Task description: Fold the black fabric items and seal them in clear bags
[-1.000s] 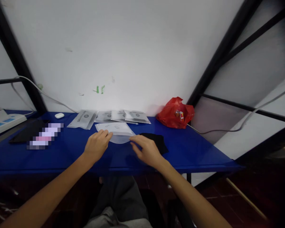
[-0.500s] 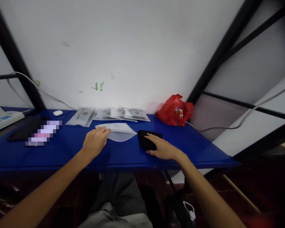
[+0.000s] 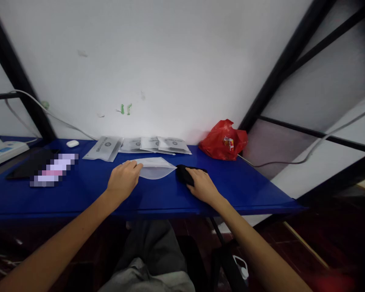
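A frosted plastic pouch lies on the blue table, its open mouth lifted toward the right. My left hand rests curled on the pouch's left end, fingertips pinching its edge. My right hand is closed over a black folded cloth, which sits bunched just right of the pouch's mouth. The cloth's right part is hidden under my fingers.
Several printed pouches lie in a row against the white wall. A red plastic bag sits at the back right. A white earbud case, a dark flat device and a power strip are to the left.
My right hand went from the pouch to the black cloth, gathered it and slid it left toward the pouch's mouth. The left hand stayed on the pouch.
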Motion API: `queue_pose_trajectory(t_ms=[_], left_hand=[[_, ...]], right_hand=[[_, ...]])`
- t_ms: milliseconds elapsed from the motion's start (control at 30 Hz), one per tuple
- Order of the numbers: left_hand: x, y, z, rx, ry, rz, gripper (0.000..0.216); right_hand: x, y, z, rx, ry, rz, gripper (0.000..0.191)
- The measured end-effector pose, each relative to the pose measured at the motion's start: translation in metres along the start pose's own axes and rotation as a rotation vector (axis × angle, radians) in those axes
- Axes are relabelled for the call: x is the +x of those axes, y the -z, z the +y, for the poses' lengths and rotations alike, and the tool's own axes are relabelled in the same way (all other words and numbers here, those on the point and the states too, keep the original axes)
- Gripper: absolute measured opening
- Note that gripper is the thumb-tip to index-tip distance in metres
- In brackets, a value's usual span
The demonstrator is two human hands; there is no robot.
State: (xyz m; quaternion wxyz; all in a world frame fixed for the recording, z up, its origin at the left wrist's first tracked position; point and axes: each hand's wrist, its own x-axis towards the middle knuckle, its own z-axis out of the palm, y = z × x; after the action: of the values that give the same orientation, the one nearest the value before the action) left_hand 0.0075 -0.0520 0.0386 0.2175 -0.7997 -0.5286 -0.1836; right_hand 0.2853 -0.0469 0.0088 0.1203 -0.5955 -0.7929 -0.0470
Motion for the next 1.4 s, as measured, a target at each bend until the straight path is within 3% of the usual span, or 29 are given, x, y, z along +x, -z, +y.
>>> queue_pose_trajectory(t_ms=[133,400,600,700,800,967,1033,1167,1267,1400], left_hand=[[0.001,0.002,0.002,0.068,0.01,0.001,0.023],[0.005,0.001,0.003,0.089,-0.025,-0.042,0.026],[0.008,-0.001,0.002,0.082,-0.03,-0.064,0.027],[0.009,-0.004,-0.001,0.063,-0.007,-0.079,0.028],[0.008,-0.004,-0.002,0.026,0.038,-0.125,0.027],[0.008,-0.001,0.008,0.001,0.094,-0.173,0.028],[0.008,0.001,0.013,0.005,0.102,-0.172,0.03],[0.01,0.005,0.015,-0.008,0.091,-0.184,0.03],[0.012,0.011,0.012,-0.052,0.111,-0.225,0.032],[0.013,0.017,0.012,-0.141,0.088,-0.27,0.032]], right_hand=[[0.006,0.003,0.007,0.031,0.055,-0.034,0.045],[0.012,0.008,0.009,-0.035,0.003,-0.111,0.054],[0.01,0.015,0.002,-0.035,-0.002,-0.092,0.046],[0.002,0.021,-0.001,0.057,0.066,-0.083,0.05],[-0.006,0.026,-0.007,0.202,0.166,0.016,0.058],[-0.007,0.025,-0.033,0.385,0.316,0.412,0.062],[-0.004,0.02,-0.044,0.406,0.408,0.502,0.059],[0.005,0.004,-0.056,0.32,0.571,0.481,0.064],[0.01,-0.006,-0.054,0.198,0.605,0.401,0.068],[0.016,-0.015,-0.05,0.075,0.603,0.418,0.063]])
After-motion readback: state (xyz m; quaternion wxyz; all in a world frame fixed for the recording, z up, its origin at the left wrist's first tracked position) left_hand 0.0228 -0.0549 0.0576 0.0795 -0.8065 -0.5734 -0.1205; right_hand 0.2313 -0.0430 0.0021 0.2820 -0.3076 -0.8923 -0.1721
